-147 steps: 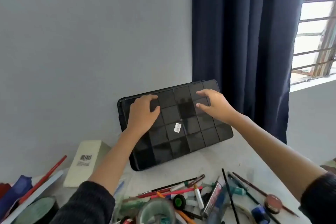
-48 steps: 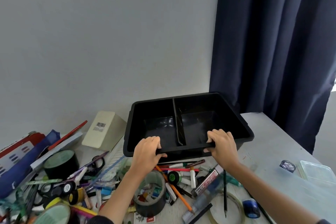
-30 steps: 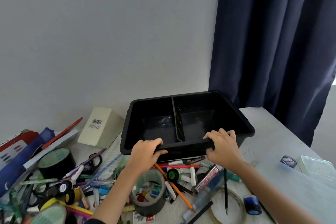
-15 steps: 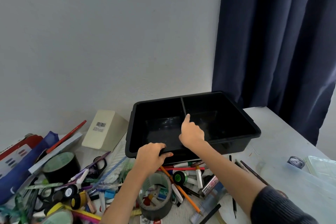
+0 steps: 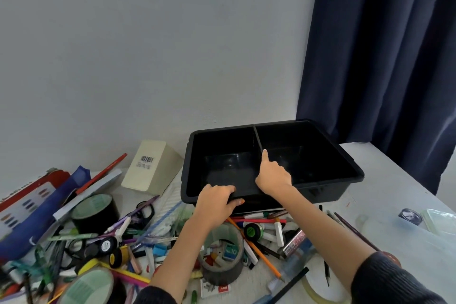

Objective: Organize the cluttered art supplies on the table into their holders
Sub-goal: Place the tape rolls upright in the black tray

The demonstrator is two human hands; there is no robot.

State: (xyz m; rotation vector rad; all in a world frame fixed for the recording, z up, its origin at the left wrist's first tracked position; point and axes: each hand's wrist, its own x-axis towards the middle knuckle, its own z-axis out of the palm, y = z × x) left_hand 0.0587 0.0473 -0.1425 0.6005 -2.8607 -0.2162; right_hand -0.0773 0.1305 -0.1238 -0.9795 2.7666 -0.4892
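A black plastic tray (image 5: pixel 222 129) stands on the table against the wall, split by a divider (image 5: pixel 256 138) into two compartments with nothing in them. My left hand (image 5: pixel 217 196) grips the tray's near rim, thumb underneath. My right hand (image 5: pixel 272 175) reaches into the tray and holds the divider's near end, with the index finger stretched along its top edge. In front of the tray lies a heap of art supplies: an orange pencil (image 5: pixel 256 249), markers, pens and brushes. A grey tape roll (image 5: pixel 222 271) stands under my left forearm with small items inside.
A cream box (image 5: pixel 150 165) lies left of the tray. A black tape roll (image 5: pixel 95 210), scissors (image 5: pixel 143 210) and a blue pouch (image 5: pixel 37 217) crowd the left side. A clear plastic box (image 5: pixel 441 222) sits at the right edge. A dark curtain (image 5: pixel 382 57) hangs behind.
The tray was turned from bottom-up to open side up and pulled toward me. My right hand left the near rim and went onto the divider; the left hand stays on the rim.
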